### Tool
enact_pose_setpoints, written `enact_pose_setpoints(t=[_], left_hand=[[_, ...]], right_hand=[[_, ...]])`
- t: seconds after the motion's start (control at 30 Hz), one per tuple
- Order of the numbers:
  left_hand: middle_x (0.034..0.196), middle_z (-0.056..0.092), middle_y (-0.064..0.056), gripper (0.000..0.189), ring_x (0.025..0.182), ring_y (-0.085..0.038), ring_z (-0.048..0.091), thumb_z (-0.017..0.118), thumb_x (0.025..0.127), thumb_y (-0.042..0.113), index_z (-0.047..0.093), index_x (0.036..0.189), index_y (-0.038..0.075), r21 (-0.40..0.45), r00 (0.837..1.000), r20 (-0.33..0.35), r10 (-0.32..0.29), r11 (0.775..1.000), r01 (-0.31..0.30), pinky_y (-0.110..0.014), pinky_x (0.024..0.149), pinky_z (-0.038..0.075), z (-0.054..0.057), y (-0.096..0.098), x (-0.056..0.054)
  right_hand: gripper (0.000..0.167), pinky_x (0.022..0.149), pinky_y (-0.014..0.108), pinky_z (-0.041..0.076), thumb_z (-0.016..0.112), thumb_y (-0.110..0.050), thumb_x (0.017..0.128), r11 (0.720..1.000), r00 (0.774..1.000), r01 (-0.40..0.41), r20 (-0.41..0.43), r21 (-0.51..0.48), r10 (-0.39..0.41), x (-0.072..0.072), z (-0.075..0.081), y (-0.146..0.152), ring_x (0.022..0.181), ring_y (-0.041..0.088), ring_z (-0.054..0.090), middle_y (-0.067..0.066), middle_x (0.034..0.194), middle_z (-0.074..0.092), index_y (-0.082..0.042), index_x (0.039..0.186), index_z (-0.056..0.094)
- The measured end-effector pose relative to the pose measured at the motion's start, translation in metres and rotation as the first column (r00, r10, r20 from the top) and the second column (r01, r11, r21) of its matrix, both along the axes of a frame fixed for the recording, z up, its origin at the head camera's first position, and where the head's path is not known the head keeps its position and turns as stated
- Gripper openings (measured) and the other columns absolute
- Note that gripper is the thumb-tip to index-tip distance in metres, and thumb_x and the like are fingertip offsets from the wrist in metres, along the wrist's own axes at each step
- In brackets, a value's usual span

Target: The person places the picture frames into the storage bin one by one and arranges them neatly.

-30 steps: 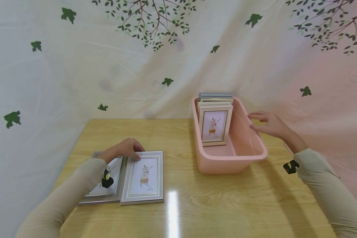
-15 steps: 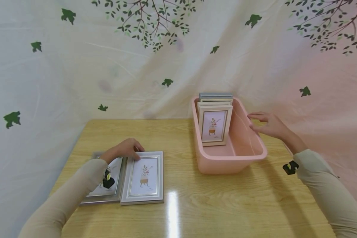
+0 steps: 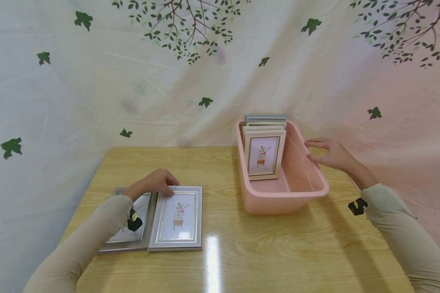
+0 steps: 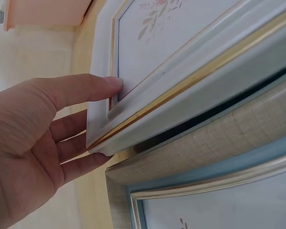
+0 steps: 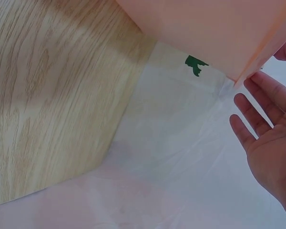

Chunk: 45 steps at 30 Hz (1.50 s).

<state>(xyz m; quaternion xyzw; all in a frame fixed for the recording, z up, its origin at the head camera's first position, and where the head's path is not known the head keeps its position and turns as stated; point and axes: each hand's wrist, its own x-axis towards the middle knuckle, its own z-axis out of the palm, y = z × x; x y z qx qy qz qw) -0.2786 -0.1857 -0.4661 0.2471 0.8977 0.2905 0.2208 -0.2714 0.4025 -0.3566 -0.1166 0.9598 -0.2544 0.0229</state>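
My left hand (image 3: 155,183) is at the far edge of a white picture frame (image 3: 199,219) that lies face up on the table. In the left wrist view, the thumb (image 4: 102,87) presses on the frame's front, and the other fingers curl under its edge; the hand pinches the frame there. Left of it lies a greyish picture frame (image 3: 146,219), partly covered by my wrist and sleeve. My right hand (image 3: 330,154) touches the right rim of a pink plastic basin (image 3: 278,205) with fairly straight fingers. A cream picture frame (image 3: 264,156) stands in the basin, in front of several others.
The wooden table (image 3: 256,252) ends at the back against a pale hanging cloth (image 3: 161,101) with leaf prints. The basin's front half, ahead of the standing frames, shows bare floor. A bright reflection lies on the tabletop right of the white frame.
The white frame's far edge sits very slightly higher, and a patch of glare now shows low on its picture. My right hand stays at the basin rim.
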Motion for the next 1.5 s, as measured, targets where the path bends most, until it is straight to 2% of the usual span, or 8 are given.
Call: enact_pose_setpoints(t=[0.13,0.33,0.43,0.53,0.67,0.9,1.17,1.5], left_hand=[[0.102,0.079,-0.005,0.026,0.084,-0.013,0.070,0.080,0.083,0.005,0.080,0.109,0.009,0.048,1.000,0.017,-0.024,0.999,0.024,-0.035,0.081,0.061,-0.001,-0.004,-0.001],[0.112,0.077,-0.013,0.029,0.098,-0.022,0.073,0.078,0.086,0.006,0.077,0.115,0.003,0.129,0.995,0.007,-0.101,0.987,0.100,-0.032,0.082,0.060,0.004,-0.009,-0.006],[0.114,0.076,-0.016,0.030,0.097,-0.020,0.071,0.076,0.087,0.004,0.075,0.117,0.001,0.141,0.995,0.063,-0.080,0.987,0.071,-0.027,0.078,0.059,0.010,-0.010,-0.008],[0.113,0.076,-0.018,0.031,0.089,-0.015,0.067,0.075,0.088,0.002,0.074,0.118,0.000,0.145,0.987,0.158,-0.033,0.989,0.010,-0.023,0.071,0.055,0.016,-0.010,-0.008],[0.114,0.075,-0.020,0.033,0.086,-0.014,0.065,0.075,0.088,0.002,0.073,0.120,-0.002,0.153,0.975,0.219,-0.026,0.988,-0.009,-0.023,0.071,0.055,0.019,-0.009,-0.007],[0.117,0.073,-0.023,0.032,0.098,-0.022,0.070,0.073,0.089,0.001,0.071,0.120,-0.004,0.188,0.981,0.183,-0.067,0.982,0.032,-0.024,0.078,0.056,0.016,-0.008,-0.006],[0.116,0.074,-0.022,0.033,0.093,-0.019,0.067,0.071,0.090,0.001,0.070,0.123,-0.005,0.167,0.983,0.168,-0.080,0.985,0.051,-0.024,0.076,0.056,0.015,-0.006,-0.005],[0.116,0.074,-0.021,0.031,0.094,-0.020,0.067,0.067,0.093,-0.001,0.070,0.123,-0.005,0.164,0.980,0.171,-0.101,0.984,0.073,-0.030,0.086,0.056,0.017,-0.004,-0.003]], right_hand=[[0.060,0.115,0.071,0.029,0.071,-0.032,0.095,1.000,1.000,-0.005,-0.005,0.005,0.005,0.000,-0.001,-0.001,0.143,0.049,0.037,0.026,0.152,0.049,-0.002,0.144,0.056],[0.059,0.113,0.071,0.031,0.072,-0.031,0.094,1.000,1.000,-0.014,-0.021,0.008,0.014,0.000,-0.001,-0.001,0.142,0.050,0.039,0.027,0.150,0.050,-0.001,0.143,0.057],[0.058,0.112,0.071,0.032,0.073,-0.029,0.093,1.000,0.999,-0.030,-0.042,0.002,0.030,0.000,-0.001,0.000,0.140,0.050,0.040,0.028,0.148,0.052,0.000,0.141,0.058],[0.056,0.112,0.071,0.033,0.073,-0.028,0.093,0.999,0.998,-0.044,-0.051,-0.001,0.044,0.000,0.000,0.000,0.140,0.050,0.041,0.028,0.147,0.052,0.001,0.140,0.059],[0.056,0.112,0.071,0.033,0.073,-0.028,0.093,0.999,0.998,-0.045,-0.050,0.003,0.045,0.000,0.000,0.000,0.140,0.050,0.041,0.028,0.147,0.052,0.001,0.140,0.059],[0.054,0.106,0.070,0.039,0.073,-0.025,0.093,0.999,0.997,-0.043,-0.060,-0.030,0.041,0.001,-0.001,0.000,0.136,0.050,0.045,0.029,0.146,0.053,0.001,0.139,0.060],[0.052,0.098,0.067,0.045,0.072,-0.021,0.094,0.996,0.991,-0.090,-0.098,-0.025,0.087,0.004,-0.003,-0.001,0.131,0.048,0.049,0.031,0.143,0.055,0.003,0.138,0.059],[0.049,0.095,0.066,0.049,0.073,-0.019,0.093,0.993,0.983,-0.117,-0.144,-0.007,0.115,0.000,-0.005,0.000,0.127,0.046,0.053,0.030,0.138,0.059,0.003,0.135,0.061]])
